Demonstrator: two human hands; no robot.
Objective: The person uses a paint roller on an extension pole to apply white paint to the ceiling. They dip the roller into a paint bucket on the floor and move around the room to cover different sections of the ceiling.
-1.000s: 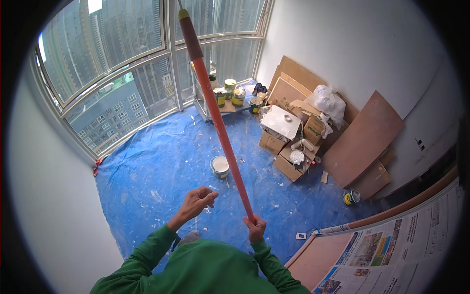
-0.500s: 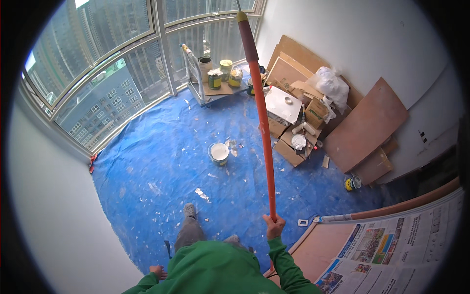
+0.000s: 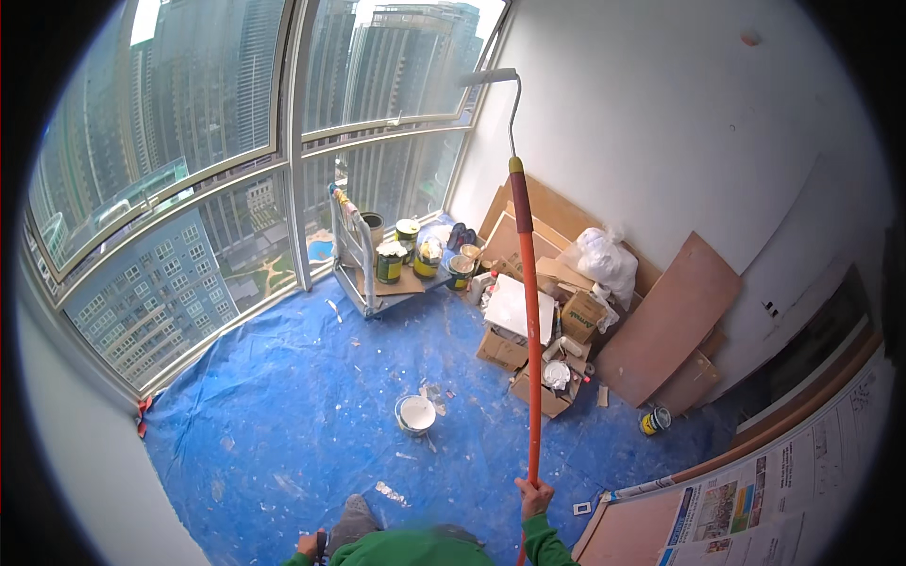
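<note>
My right hand [image 3: 535, 497] is wrapped round the lower part of a long orange paint roller pole [image 3: 535, 377]. The pole rises nearly upright to a dark red grip with a yellow end. A bent wire frame above it carries the roller [image 3: 487, 77], which shows in front of the window edge by the far wall. Whether it touches anything I cannot tell. My left hand [image 3: 309, 544] is low beside my body with its fingers curled, next to a dark strap. What it holds, if anything, is hidden. A bucket of white paint [image 3: 416, 414] stands on the floor ahead.
Blue sheeting [image 3: 283, 406] covers the floor. A platform trolley [image 3: 373, 300] with several paint cans stands by the windows. Cardboard boxes [image 3: 503, 349], a white bag [image 3: 600, 264] and leaning boards [image 3: 670, 321] line the right wall. A newspaper-covered surface [image 3: 727, 509] is at lower right.
My view has tilted upward, bringing the roller head into sight at the top of the pole. My right hand keeps its grip. The dark strap now shows right beside my left hand.
</note>
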